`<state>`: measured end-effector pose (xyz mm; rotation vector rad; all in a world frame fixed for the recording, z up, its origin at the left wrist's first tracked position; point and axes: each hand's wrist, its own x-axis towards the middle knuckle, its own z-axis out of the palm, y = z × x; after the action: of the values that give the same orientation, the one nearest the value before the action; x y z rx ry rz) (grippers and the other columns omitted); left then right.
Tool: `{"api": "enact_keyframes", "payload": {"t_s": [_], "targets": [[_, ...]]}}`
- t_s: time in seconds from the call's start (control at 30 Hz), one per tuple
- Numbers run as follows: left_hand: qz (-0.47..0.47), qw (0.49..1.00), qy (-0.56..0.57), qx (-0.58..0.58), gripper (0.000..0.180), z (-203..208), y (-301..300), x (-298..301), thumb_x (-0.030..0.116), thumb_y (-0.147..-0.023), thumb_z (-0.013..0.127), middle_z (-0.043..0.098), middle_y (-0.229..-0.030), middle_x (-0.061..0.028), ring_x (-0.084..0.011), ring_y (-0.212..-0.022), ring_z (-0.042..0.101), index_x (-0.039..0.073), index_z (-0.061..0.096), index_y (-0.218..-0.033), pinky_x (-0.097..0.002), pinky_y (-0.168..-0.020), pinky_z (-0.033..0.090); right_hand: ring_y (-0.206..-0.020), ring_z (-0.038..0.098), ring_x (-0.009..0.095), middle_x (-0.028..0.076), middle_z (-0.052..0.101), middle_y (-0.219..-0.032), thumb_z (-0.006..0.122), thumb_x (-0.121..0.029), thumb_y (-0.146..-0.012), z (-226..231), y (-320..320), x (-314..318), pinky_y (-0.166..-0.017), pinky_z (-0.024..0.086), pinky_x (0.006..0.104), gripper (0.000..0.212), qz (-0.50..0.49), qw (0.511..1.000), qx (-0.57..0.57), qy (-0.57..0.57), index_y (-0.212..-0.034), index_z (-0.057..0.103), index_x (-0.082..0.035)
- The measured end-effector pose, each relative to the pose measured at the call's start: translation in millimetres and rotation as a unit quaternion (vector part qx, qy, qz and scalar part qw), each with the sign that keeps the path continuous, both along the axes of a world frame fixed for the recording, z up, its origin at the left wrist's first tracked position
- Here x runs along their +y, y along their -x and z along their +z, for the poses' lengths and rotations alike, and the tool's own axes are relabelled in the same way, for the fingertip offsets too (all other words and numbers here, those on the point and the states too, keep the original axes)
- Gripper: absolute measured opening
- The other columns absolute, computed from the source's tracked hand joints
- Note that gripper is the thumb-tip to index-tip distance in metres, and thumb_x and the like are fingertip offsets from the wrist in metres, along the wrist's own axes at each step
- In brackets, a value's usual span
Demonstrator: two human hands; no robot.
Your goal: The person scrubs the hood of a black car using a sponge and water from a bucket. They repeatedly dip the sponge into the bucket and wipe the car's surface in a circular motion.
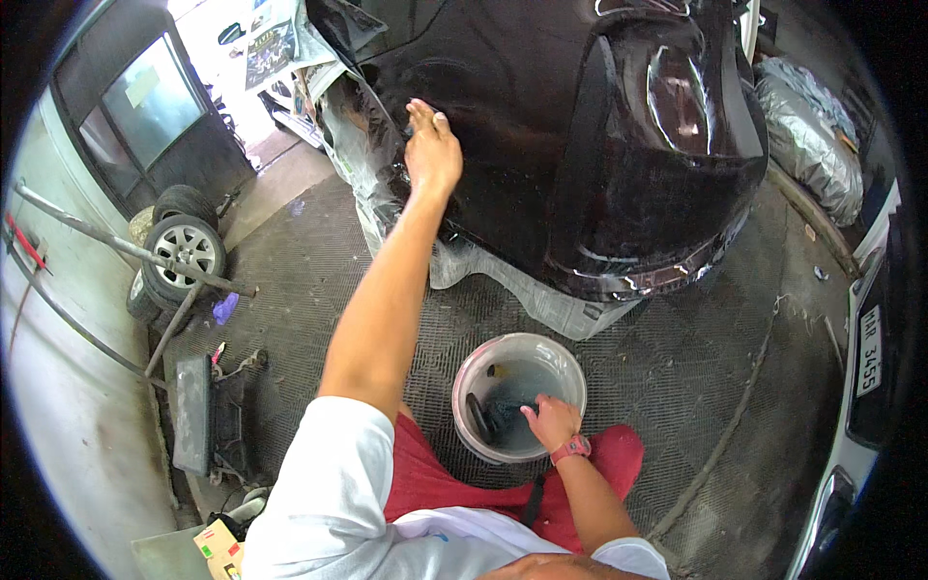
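My left hand [432,155] is stretched forward onto the glossy dark car body panel [503,116], its fingers extended over the surface near the masked edge. Grey plastic and paper masking [362,164] hangs along that left edge and below the panel. Between my knees stands a round, pale bucket [466,372] with cloudy water inside. Over its right rim reaches my right hand [554,422], with thumb and fingers bent together above the water. Something dark shows by the fingertips, too unclear to name. A dark oval object [478,418] leans inside the bucket's left wall.
Wheels and tyres [184,251] are stacked at the left, near a metal pipe stand [116,242]. A dark, box-like part [193,416] lies on the ribbed floor mat [319,290]. Another car [875,338] stands close on the right. A silver-covered bundle [812,140] sits behind it.
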<state>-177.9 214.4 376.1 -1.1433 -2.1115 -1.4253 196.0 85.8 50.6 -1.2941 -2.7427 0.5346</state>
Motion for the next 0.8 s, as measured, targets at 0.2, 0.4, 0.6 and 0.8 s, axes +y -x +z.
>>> {"api": "enact_keyframes", "payload": {"t_s": [0.2, 0.4, 0.6, 0.8], "targets": [[-0.089, 0.969, -0.058, 0.222, 0.062, -69, -105, -26, 0.022, -0.114, 0.042, 0.043, -0.159, -0.0386, -0.0529, -0.14, 0.052, -0.007, 0.027, -0.166, -0.0552, -0.116, 0.043, -0.085, 0.077, 0.039, 0.017, 0.078, -0.092, 0.075, -0.05, -0.096, -13, -12, 1, -0.076, 0.06, 0.051, 0.043, 0.012, 1.0, 0.021, -0.013, -0.106, 0.075, -0.008], [-0.019, 0.988, 0.139, -0.068, 0.065, -24, -30, -38, 0.037, -0.117, 0.033, 0.03, -0.172, -0.0245, -0.0423, -0.154, 0.04, 0.001, 0.024, -0.17, -0.047, -0.126, 0.037, -0.086, 0.077, 0.039, 0.017, 0.078, -0.095, 0.077, -0.048, -0.094, -11, -5, 1, -0.076, 0.06, 0.0502, 0.042, 0.024, 0.998, 0.056, 0.011, -0.107, 0.074, -0.007], [-0.235, 0.971, 0.034, -0.04, 0.062, -62, -104, -73, 0.039, -0.118, 0.038, 0.036, -0.17, -0.0234, -0.0376, -0.159, 0.035, -0.002, 0.038, -0.164, -0.0445, -0.128, 0.032, -0.09, 0.077, 0.029, 0.014, 0.077, -0.104, 0.079, -0.04, -0.097, -6, -6, 10, -0.08, 0.061, 0.0429, 0.041, -0.046, 0.959, 0.226, 0.162, -0.118, 0.073, -0.006], [-0.39, 0.718, 0.124, -0.562, 0.048, -228, -130, -188, 0.041, -0.109, 0.059, 0.069, -0.141, -0.016, -0.0294, -0.135, 0.058, 0.005, 0.071, -0.139, -0.0459, -0.121, 0.039, -0.102, 0.068, 0.019, 0.011, 0.069, -0.117, 0.082, -0.018, -0.098, 38, 51, 17, -0.09, 0.062, 0.0424, 0.035, -0.155, 0.598, 0.587, 0.523, -0.125, 0.062, -0.009]]}}
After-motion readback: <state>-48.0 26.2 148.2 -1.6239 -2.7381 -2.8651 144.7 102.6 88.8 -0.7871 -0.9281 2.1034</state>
